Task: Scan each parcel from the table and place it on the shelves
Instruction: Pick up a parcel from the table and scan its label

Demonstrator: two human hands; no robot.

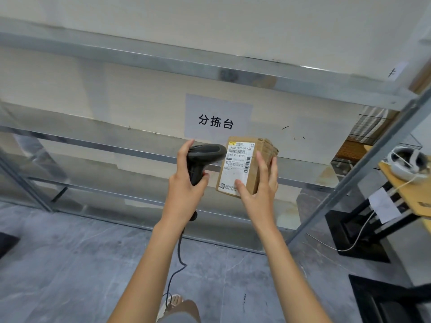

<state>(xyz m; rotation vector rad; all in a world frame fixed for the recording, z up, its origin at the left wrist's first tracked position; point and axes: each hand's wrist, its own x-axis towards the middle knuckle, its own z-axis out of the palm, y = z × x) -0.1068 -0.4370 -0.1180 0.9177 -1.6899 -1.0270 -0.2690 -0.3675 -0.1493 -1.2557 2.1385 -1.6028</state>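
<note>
We hold a small brown cardboard parcel (253, 164) up in the air in front of a metal shelf unit (163, 145). The parcel is a plain box with worn, crumpled far corners, tilted so its labelled face turns toward us. A white shipping label (238, 166) covers most of that face. On it we can read "502B P021-00 A6B" near the top and "P021" lower down; there are barcodes along the top and the right edge, and the smaller print is too fine to read.

Our right hand (258, 190) grips the parcel from its near right side: the thumb presses on the lower part of the label, and the fingers curl around the box's right side.

Our left hand (186, 183) wraps around the handle of a black barcode scanner (203, 159), its index finger stretched up past the scanner's head. The scanner's nose sits just beside the label's left edge. A dark cable (179, 252) hangs from the handle down toward the grey floor (70, 264).

Beyond our fingertips, a white paper sign (217, 117) on the wall behind the shelves reads "分拣台" in black characters.

To the right of our right hand, a wooden-topped table (408, 194) carries a white headset (407, 163).
</note>
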